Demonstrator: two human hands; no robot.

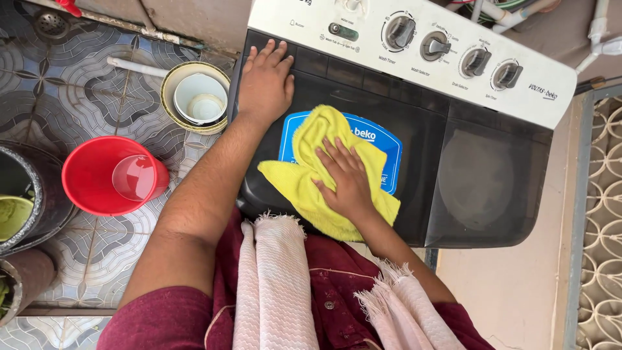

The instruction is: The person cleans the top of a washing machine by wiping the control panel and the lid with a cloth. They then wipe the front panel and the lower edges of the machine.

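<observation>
Yellow cloth point(317, 175) under right hand point(346, 181) (palm flat), on washing machine lid point(427, 149)

A red bucket point(107, 175) stands on the patterned tile floor point(78, 97), with a clear mug point(135, 177) inside it. Just behind, a cream bucket point(194, 97) holds a white tub point(201, 98), and a white pipe point(136, 67) lies beside it. Dark pots point(29, 194) sit at the left edge. A drain point(50, 24) is set in the far corner. A metal grille point(599, 214) runs along the right.
</observation>
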